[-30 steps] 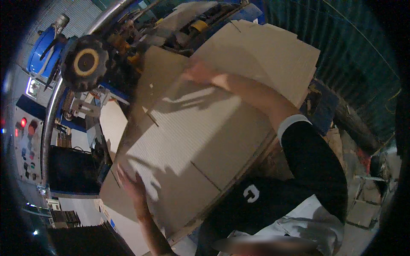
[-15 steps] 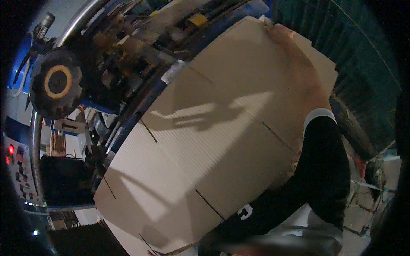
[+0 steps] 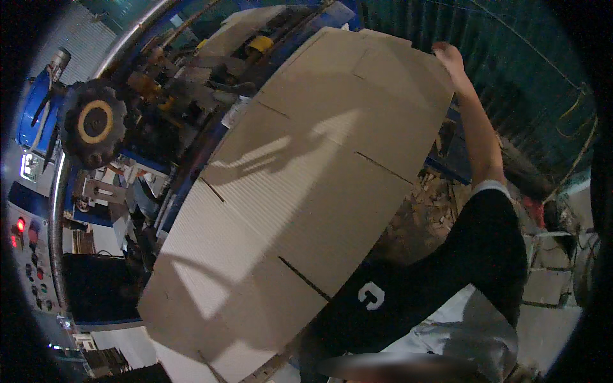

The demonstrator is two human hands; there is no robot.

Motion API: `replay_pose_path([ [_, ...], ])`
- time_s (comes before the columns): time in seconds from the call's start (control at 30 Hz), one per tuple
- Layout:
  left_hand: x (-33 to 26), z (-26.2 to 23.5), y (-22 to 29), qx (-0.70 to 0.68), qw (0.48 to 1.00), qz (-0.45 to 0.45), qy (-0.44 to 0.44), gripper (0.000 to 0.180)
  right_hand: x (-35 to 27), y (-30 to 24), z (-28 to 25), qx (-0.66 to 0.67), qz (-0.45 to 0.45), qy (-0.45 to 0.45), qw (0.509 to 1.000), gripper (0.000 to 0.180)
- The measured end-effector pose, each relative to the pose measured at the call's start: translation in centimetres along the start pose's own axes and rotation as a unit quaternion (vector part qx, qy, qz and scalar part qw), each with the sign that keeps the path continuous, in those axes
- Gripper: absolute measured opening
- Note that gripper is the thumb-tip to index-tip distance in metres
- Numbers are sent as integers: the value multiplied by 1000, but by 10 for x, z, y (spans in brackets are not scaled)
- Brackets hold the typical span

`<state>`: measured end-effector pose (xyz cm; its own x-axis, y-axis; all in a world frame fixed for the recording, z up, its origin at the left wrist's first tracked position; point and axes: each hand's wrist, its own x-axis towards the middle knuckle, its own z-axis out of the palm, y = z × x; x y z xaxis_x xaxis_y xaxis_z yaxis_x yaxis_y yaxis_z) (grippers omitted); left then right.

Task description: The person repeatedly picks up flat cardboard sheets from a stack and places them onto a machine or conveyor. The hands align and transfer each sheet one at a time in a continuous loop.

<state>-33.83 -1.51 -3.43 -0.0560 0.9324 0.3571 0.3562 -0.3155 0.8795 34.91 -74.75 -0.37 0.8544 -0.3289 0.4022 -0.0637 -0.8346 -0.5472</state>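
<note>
Front and centre, alongside the machine [image 3: 185,89]: a big sheet [image 3: 319,210], lying slantwise. Long axis from lower left up to upper right, far end toward the green wall [image 3: 523,96], near end down at the bottom of the view. Far longer than wide, too! Tan all over, faintly ribbed, with dark slots [image 3: 304,279] cut in from both long edges. Brightly lit in places, crossed by broad shadows, one of them like spread fingers. Up at the far right corner, the right hand [image 3: 449,59], fingers curled beside the edge; clamped on the cardboard or only against it, impossible to tell. Left hand out of view, so no telling about that grip. Between sheet and black sleeve [image 3: 485,233], a litter of scraps [image 3: 424,207]. Across to the left, a dark handwheel [image 3: 96,123] with a yellowish ring. Lower left, a panel [image 3: 35,268], red light [image 3: 21,224] aglow.
</note>
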Motion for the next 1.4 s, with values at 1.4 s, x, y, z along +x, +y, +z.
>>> replay_pose_path([
  [1.4,-101,99,120,194,754,443,-444,52,-292,-190,-2,70,-718,-267,638,46],
])
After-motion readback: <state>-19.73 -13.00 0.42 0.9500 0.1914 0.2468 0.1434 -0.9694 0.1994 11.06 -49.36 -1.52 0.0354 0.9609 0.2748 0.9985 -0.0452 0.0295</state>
